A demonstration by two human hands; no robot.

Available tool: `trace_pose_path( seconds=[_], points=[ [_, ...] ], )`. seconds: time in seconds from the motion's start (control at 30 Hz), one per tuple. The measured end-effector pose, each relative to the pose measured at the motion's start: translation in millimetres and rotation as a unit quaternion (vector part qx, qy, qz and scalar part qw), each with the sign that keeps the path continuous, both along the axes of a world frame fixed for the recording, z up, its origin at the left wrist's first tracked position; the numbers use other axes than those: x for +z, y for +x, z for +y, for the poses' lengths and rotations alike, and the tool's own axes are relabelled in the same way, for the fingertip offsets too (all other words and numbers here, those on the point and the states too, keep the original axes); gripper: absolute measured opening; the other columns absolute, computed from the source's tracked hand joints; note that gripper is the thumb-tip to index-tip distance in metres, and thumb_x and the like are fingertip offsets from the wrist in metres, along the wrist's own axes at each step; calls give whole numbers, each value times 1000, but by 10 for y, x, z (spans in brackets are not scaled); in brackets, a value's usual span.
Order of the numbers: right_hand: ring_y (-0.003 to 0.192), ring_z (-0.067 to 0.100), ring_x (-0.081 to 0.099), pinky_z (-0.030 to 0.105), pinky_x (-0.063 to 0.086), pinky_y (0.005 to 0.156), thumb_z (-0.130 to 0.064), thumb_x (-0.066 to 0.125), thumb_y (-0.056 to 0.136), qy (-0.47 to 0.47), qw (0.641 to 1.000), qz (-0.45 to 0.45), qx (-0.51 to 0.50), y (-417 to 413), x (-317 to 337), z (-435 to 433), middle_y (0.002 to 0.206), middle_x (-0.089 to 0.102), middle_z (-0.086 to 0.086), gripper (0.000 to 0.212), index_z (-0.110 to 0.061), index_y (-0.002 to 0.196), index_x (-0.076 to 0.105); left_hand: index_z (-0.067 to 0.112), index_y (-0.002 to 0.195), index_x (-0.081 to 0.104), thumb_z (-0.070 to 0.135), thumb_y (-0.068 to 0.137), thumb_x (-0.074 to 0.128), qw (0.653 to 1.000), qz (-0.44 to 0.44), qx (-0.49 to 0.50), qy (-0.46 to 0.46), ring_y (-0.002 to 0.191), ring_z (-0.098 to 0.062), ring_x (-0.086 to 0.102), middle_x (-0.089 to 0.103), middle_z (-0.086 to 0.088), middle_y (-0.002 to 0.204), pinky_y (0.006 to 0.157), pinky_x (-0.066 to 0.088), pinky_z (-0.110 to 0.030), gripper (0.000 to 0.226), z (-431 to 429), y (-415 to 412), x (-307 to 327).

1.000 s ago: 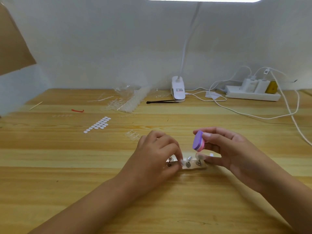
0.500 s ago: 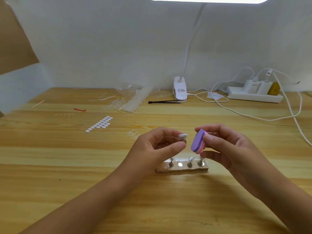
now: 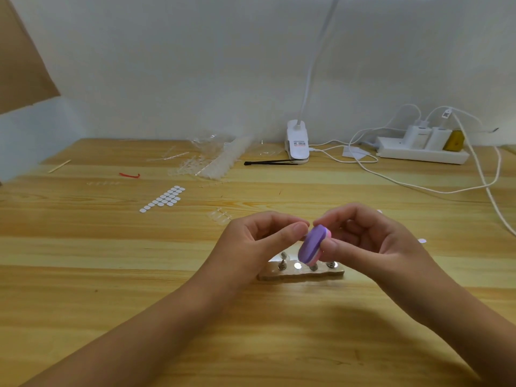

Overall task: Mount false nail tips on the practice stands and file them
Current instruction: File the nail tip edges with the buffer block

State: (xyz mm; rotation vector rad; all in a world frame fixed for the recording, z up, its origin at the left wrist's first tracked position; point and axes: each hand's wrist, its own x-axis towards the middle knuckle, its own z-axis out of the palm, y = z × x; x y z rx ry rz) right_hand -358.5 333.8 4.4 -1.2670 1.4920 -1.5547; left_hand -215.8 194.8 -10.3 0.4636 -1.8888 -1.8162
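- The right hand [image 3: 371,243] is curled round a purple-and-pink buffer block [image 3: 312,244], with the thumb on its near face and the fingers behind it. The block is held tilted in the air, above the bench.
- The left hand [image 3: 262,241] has its thumb and forefinger brought together in a pinch, right at the block's upper end. The block hides what lies between them, so I cannot tell whether they hold a nail tip.
- A wooden practice stand [image 3: 301,273] lies flat on the bench [image 3: 111,275], around its middle and just below both hands. Small metal pegs [image 3: 282,265] stand upright on it. The one at its left end is bare, and the tops of the others are hidden by the block.
- A pile of clear nail tips [image 3: 212,163] sits toward the far edge, with a sheet of white adhesive dots [image 3: 163,199] nearer and to its left.
- Black tweezers [image 3: 268,162] lie beside a white clamp lamp [image 3: 297,142] at the far edge.
- A white power strip [image 3: 421,153] sits at the far right corner.
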Motion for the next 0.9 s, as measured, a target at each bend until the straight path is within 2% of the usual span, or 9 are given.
trace_pose_path(
  seconds=[0.13, 0.23, 0.33, 0.43, 0.6, 0.77, 0.9],
  points=[
    [89, 22, 73, 24, 57, 77, -32, 77, 71, -56, 994, -75, -55, 8, -13, -19, 93, 74, 8, 25, -23, 95, 72, 22, 98, 78, 45, 76, 70, 1000, -2, 6, -11, 99, -10, 71, 77, 4, 99, 91, 51, -16, 33, -9, -1, 3],
    [89, 24, 72, 24, 56, 77, -38, 83, 70, -31, 998, -59, -19, 32, -24, -18, 96, 74, 9, 33, -22, 96, 70, 20, 100, 77, 44, 77, 70, 1000, -3, 5, -15, 99, -9, 71, 77, 5, 99, 90, 51, -15, 34, -9, -2, 6],
    [87, 22, 73, 23, 56, 75, -28, 81, 75, -23, 999, -41, -14, 60, -35, -34, 94, 74, 8, 22, -22, 93, 70, 22, 100, 77, 43, 79, 68, 1000, -5, 3, -20, 98, -7, 71, 77, 6, 98, 87, 51, -14, 31, 0, -1, 8],
    [89, 22, 73, 23, 56, 78, -30, 79, 71, -69, 990, -93, -77, 28, -13, -24, 91, 75, 8, 21, -24, 90, 71, 22, 99, 78, 42, 76, 70, 1000, 2, 19, -21, 97, -5, 71, 77, 7, 96, 84, 49, -10, 31, -12, -1, 13],
    [83, 22, 71, 29, 57, 73, -22, 82, 74, -1, 999, -33, -14, 108, -69, -50, 92, 74, 11, 25, -13, 90, 66, 24, 97, 78, 41, 78, 70, 999, -9, 16, -26, 91, -7, 72, 77, 6, 94, 78, 53, -15, 27, 9, 0, 6],
    [88, 21, 72, 24, 56, 78, -33, 75, 68, -96, 984, -95, -116, -1, 11, -17, 88, 74, 3, 20, -27, 87, 72, 20, 99, 77, 39, 77, 71, 1000, 3, 23, -16, 94, -3, 71, 77, 6, 93, 78, 48, -7, 30, 0, 9, 30],
    [80, 18, 72, 23, 56, 74, -25, 81, 73, -57, 997, -41, -35, 8, 26, -13, 84, 73, 5, 20, -21, 91, 73, 17, 101, 76, 40, 75, 70, 999, -6, 20, -25, 97, -9, 71, 77, 2, 97, 87, 52, -16, 35, 10, 7, 24]
  ],
)
